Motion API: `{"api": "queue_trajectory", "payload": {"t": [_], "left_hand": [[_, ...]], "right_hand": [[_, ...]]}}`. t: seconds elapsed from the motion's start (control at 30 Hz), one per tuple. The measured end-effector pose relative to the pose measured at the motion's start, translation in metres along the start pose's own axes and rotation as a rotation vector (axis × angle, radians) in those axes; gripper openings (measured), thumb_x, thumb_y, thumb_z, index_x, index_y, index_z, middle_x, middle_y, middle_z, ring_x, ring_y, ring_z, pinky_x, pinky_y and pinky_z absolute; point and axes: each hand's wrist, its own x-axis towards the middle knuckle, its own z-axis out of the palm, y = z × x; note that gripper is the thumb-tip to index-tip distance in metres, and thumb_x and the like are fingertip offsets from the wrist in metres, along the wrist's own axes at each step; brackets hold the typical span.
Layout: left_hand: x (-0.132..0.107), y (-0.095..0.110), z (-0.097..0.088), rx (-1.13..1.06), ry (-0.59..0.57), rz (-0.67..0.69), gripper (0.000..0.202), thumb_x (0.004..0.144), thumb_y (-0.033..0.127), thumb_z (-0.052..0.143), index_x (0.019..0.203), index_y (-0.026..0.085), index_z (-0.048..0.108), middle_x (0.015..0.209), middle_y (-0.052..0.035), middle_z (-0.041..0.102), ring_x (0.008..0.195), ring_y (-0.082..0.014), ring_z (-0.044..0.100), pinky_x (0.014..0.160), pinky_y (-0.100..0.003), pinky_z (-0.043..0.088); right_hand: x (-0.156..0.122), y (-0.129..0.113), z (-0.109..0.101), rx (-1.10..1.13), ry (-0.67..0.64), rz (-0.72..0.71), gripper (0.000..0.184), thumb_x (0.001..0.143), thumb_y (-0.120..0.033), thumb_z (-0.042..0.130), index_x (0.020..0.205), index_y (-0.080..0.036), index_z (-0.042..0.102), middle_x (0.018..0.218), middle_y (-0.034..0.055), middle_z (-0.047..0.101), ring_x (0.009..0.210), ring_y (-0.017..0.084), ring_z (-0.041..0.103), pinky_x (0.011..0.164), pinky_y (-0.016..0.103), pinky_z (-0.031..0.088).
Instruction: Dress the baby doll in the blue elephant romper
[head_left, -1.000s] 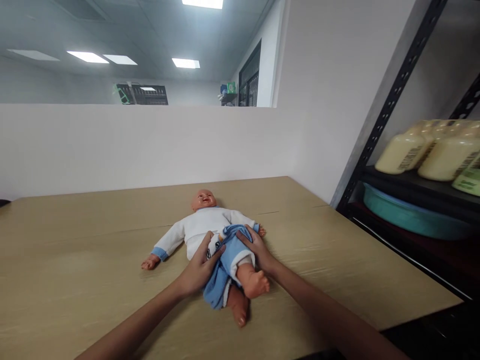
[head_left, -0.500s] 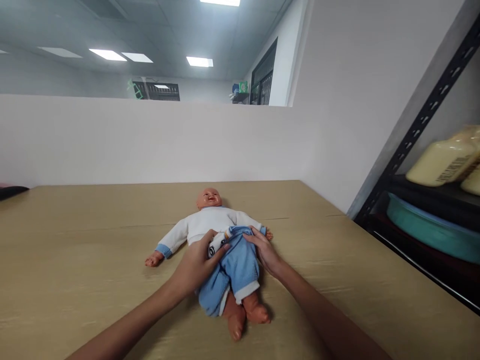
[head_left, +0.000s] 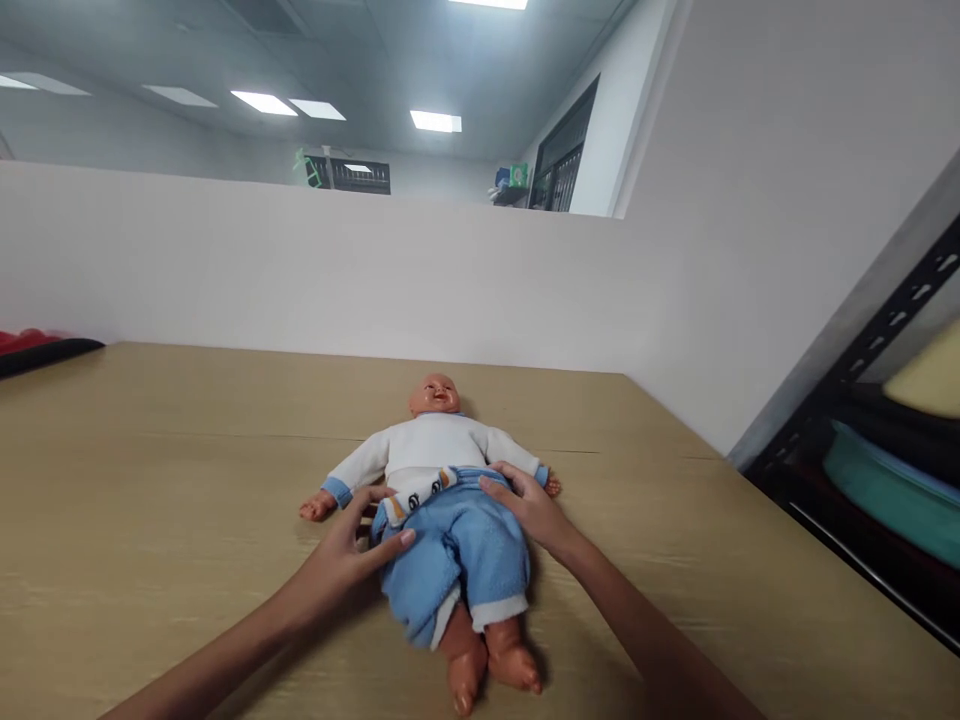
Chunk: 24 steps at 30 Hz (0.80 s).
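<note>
A baby doll [head_left: 431,455] lies on its back on the wooden table [head_left: 150,480], head away from me, in a white top and light blue trousers [head_left: 457,550]. My left hand [head_left: 352,545] rests at the doll's left hip, fingers curled on the trousers' waistband. My right hand [head_left: 529,505] holds the waistband at the other hip, fingers closed on the cloth. The doll's bare feet [head_left: 487,670] point toward me.
A white partition wall [head_left: 300,270] runs behind the table. A black metal shelf rack [head_left: 862,340] stands at the right with a teal basin [head_left: 892,490] on it. A dark red object [head_left: 37,345] sits at the far left table edge.
The trousers have been drawn up and straightened over both legs, and the raised leg now lies flat. My left hand slid left to the hip. The view has turned left.
</note>
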Motion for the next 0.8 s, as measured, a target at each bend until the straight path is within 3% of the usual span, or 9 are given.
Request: {"api": "queue_trajectory", "payload": {"t": [0.1,0.2,0.33,0.4,0.47,0.57,0.67,0.8], "left_hand": [[-0.006,-0.008,-0.003,-0.062,-0.027,0.037,0.045,0.089,0.058,0.073,0.119,0.026,0.063,0.128,-0.0085,0.066,0.129,-0.0320,0.060,0.109,-0.042,0.051],[0.000,-0.009,-0.002,-0.008,0.052,0.130,0.042,0.092,0.055,0.069,0.124,0.027,0.063,0.138,-0.0076,0.061,0.137,-0.0297,0.054,0.114,-0.038,0.046],[0.027,-0.010,-0.006,0.002,0.120,0.064,0.041,0.097,0.061,0.056,0.117,0.025,0.058,0.106,-0.0046,0.069,0.102,-0.0253,0.066,0.094,-0.034,0.056],[0.046,-0.010,-0.009,-0.005,0.157,0.039,0.043,0.098,0.063,0.053,0.116,0.023,0.057,0.102,-0.0043,0.070,0.100,-0.0253,0.066,0.094,-0.035,0.055],[0.062,-0.011,-0.013,-0.040,0.123,0.045,0.045,0.098,0.061,0.054,0.121,0.022,0.057,0.118,-0.0079,0.070,0.114,-0.0268,0.064,0.103,-0.036,0.052],[0.074,-0.011,-0.017,-0.073,0.079,0.061,0.050,0.097,0.059,0.060,0.128,0.021,0.059,0.137,-0.0111,0.066,0.129,-0.0289,0.059,0.113,-0.039,0.045],[0.071,-0.011,-0.018,-0.061,0.082,0.060,0.050,0.095,0.060,0.063,0.126,0.021,0.062,0.130,-0.0103,0.069,0.125,-0.0303,0.061,0.111,-0.041,0.047],[0.070,-0.006,-0.020,0.113,0.171,0.136,0.047,0.096,0.064,0.059,0.114,0.021,0.067,0.113,-0.0060,0.071,0.109,-0.0270,0.063,0.105,-0.040,0.050]], "right_hand": [[0.013,-0.011,0.003,-0.073,-0.074,-0.046,0.044,0.084,-0.062,0.077,0.100,-0.022,0.073,0.099,0.0031,0.070,0.098,0.023,0.061,0.093,0.035,0.046],[0.027,-0.013,0.007,0.010,-0.053,-0.038,0.049,0.082,-0.068,0.077,0.099,-0.024,0.065,0.088,-0.0007,0.066,0.082,0.017,0.059,0.076,0.030,0.046],[0.044,-0.008,0.015,0.105,0.028,0.077,0.063,0.076,-0.079,0.073,0.106,-0.027,0.053,0.067,-0.0084,0.055,0.054,0.012,0.042,0.052,0.025,0.030],[0.052,-0.006,0.018,0.036,0.080,0.058,0.062,0.078,-0.080,0.068,0.105,-0.027,0.054,0.063,-0.0095,0.051,0.050,0.012,0.037,0.050,0.025,0.028],[0.057,-0.006,0.018,-0.045,0.143,0.020,0.057,0.081,-0.077,0.067,0.103,-0.025,0.058,0.062,-0.0085,0.052,0.051,0.013,0.039,0.052,0.027,0.031],[0.058,-0.010,0.012,-0.199,0.173,-0.063,0.045,0.083,-0.066,0.072,0.093,-0.023,0.068,0.079,0.0000,0.069,0.073,0.020,0.060,0.071,0.032,0.046],[0.051,-0.016,0.004,-0.379,0.152,-0.092,0.037,0.083,-0.058,0.077,0.092,-0.022,0.076,0.096,0.0055,0.076,0.096,0.029,0.066,0.089,0.038,0.047],[0.050,-0.019,-0.001,-0.372,0.150,-0.114,0.035,0.089,-0.057,0.071,0.093,-0.023,0.075,0.090,0.0029,0.073,0.089,0.026,0.063,0.084,0.036,0.045]]}}
